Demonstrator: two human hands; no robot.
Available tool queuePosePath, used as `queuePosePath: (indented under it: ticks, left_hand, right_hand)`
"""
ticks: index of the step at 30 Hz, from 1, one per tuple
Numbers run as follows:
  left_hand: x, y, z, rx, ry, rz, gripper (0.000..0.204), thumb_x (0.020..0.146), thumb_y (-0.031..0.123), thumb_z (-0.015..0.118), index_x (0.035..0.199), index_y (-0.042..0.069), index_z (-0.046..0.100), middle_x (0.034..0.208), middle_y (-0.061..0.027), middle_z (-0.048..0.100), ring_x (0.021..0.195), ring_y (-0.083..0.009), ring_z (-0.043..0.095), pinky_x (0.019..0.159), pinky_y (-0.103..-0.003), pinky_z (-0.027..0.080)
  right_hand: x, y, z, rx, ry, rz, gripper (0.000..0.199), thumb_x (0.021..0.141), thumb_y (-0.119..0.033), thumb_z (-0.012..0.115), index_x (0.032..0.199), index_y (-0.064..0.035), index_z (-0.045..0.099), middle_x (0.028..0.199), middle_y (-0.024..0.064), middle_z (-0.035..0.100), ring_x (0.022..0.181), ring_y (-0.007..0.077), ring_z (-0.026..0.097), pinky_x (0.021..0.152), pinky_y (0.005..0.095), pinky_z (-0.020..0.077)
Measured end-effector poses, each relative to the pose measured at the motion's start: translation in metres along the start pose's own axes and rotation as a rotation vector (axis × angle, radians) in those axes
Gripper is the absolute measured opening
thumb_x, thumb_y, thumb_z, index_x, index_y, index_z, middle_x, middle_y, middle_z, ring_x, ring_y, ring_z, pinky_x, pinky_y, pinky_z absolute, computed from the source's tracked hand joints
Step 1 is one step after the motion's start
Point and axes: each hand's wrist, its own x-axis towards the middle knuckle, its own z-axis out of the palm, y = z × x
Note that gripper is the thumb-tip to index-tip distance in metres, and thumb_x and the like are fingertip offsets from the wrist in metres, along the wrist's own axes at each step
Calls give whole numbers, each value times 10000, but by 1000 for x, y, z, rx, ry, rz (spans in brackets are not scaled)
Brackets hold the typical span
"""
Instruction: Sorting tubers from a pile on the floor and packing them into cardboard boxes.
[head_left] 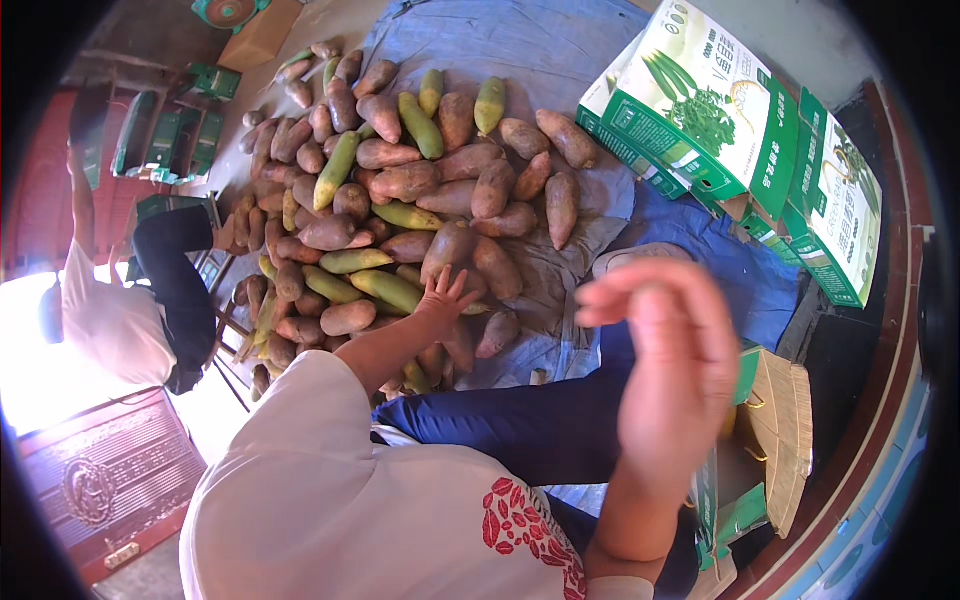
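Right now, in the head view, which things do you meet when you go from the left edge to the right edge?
Another person in a white shirt → pile of sweet potatoes and green cobs → left hand reaching onto the pile → raised, blurred right hand → green-and-white cartons.

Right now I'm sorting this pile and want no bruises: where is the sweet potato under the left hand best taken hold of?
Probably around its thick middle, from above. The left hand hovers open over the sweet potato, which lies lengthwise on top of the pile with its upper side bare; its tapered ends sit between neighbours, so fingers likely fit best across the middle.
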Motion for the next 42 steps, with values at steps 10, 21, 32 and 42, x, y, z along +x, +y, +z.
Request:
queuePosePath:
  ticks: [10, 21, 32, 42]
  left_hand:
    - [1, -4, 9, -63, 55, 8, 942, 670, 421, 692, 1456, 246, 203, 1525, -151, 68, 1383, -432, 65, 1053, -604, 189]
    - [-61, -76, 77, -473, 395, -301, 741, 744, 363, 675, 1381, 184, 341, 1442, -149, 285, 1351, -335, 231, 1080, -469, 233]
    - [-110, -97, 125, -613, 26, -592, 816, 711, 472, 697, 1391, 231, 316, 1358, -100, 380, 1307, -292, 314, 1048, -472, 287]
    - [-43, -73, 74, -599, 299, -564, 731, 739, 319, 707, 1365, 181, 356, 1305, -112, 422, 1237, -291, 391, 1008, -444, 335]
  right_hand:
    - [-1, 37, -47, -592, 214, -140, 93, 901, -82, 555, 876, -6, 602, 798, 43, 611, 721, 99, 572, 667, 234, 469]
    - [-7, 47, -60, -653, 235, -128, 108, 891, -94, 575, 889, 7, 613, 782, 53, 610, 680, 99, 576, 623, 227, 466]
    - [-5, 53, -60, -687, 222, -131, 106, 888, -92, 579, 885, 9, 610, 788, 48, 609, 681, 93, 573, 618, 223, 463]
    - [-4, 57, -61, -729, 247, -177, 82, 875, -74, 589, 875, 4, 611, 763, 40, 600, 646, 76, 540, 593, 215, 434]
